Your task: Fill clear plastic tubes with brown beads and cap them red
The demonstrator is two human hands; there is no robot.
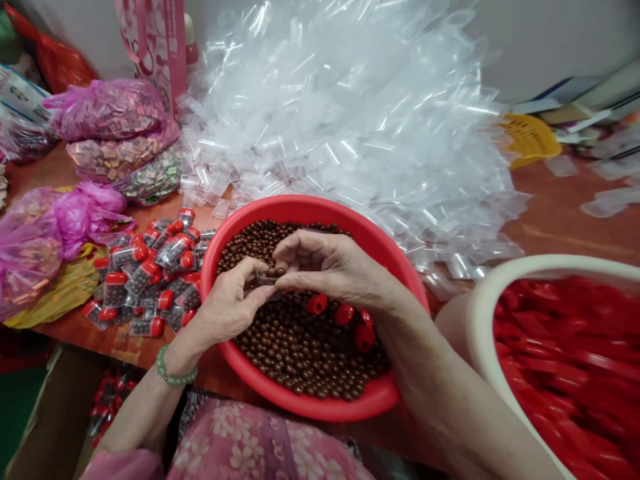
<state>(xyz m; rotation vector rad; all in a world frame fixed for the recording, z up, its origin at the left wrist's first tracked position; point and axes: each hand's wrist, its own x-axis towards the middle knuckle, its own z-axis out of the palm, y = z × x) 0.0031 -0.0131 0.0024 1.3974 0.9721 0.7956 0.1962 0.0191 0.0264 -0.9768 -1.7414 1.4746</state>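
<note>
Pink floral garment (240, 443) at the lap; just past it, a red basin (310, 407) of round brown beads (295, 360). Over the basin, the nearly closed left hand (231, 303) pinches a small clear container (262, 280); the right hand's (333, 267) curled fingers meet its mouth, though I cannot tell whether they grip beads. Below hang or lie 4 red caps (364, 339). Right stands a cream tub (479, 327); left, bead-filled containers (173, 250). Beyond rises a clear plastic heap (345, 113).
</note>
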